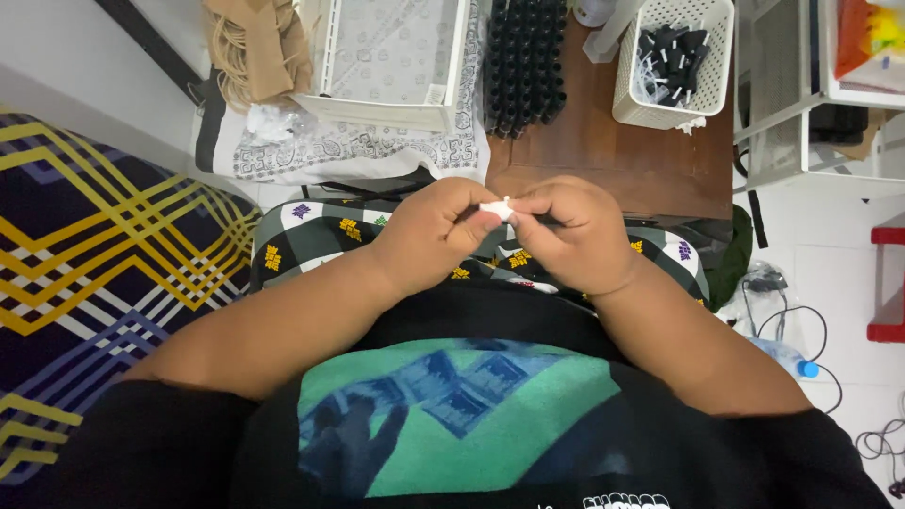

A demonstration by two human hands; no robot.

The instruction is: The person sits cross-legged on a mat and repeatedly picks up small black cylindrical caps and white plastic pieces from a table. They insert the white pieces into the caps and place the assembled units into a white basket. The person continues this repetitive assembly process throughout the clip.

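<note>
Head camera view, looking straight down at a seated person's lap. Both hands are meeting above the knees, in front of the near edge of a low brown wooden tabletop (603,151). The left hand (434,231) is curling its fingers inward and pinching one end of a small white piece (498,209) between thumb and fingertips. The right hand (575,231) is closing on the other end of the same piece, its fingers bunching tightly, so the two hands are touching around it. The piece is too small to tell exactly what it is.

Under the hands, a black, white and green checked cloth (311,236) is covering the person's legs, and a black shirt with a green printed panel (452,415) is filling the bottom of the view.

On the tabletop, a dense block of small black bottles (523,61) is standing at the far left corner. Near the far right edge, a white perforated plastic basket (630,99) is holding black caps and clear bits. Just left of the tabletop, a white tray (391,57) is resting on a white patterned cloth (349,151), with brown paper bags (255,47) beside it. A dark mat with yellow crossing lines (94,245) is lying on the floor at the left. At the right, a plastic bottle with a blue cap (787,358) and cables are lying on the white floor.
</note>
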